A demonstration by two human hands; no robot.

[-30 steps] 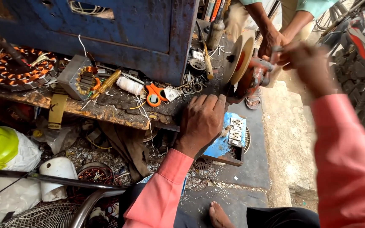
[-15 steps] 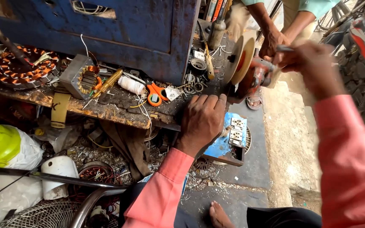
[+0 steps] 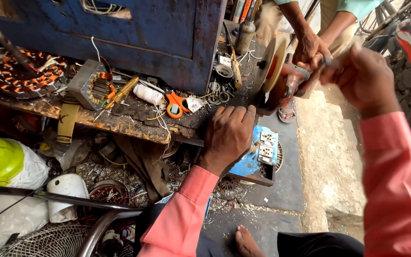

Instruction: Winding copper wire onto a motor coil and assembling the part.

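Two hands (image 3: 227, 135), perhaps gritty round wheel (image 3: 271, 62)

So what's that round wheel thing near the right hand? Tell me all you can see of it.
The grinder sits at the bench's right end: a pale, cream disc seen nearly edge-on, mounted on a worn orange-red motor body. Another person's hand rests on the body from behind. The right hand holds a thin metal piece beside it. The left hand lies flat on the bench edge just below.

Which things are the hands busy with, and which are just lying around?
In use:
right hand at orange bench grinder
left hand flat on wooden bench
co-worker's hands on grinder

Lying about:
orange scissors
copper-wound stator
white tape roll
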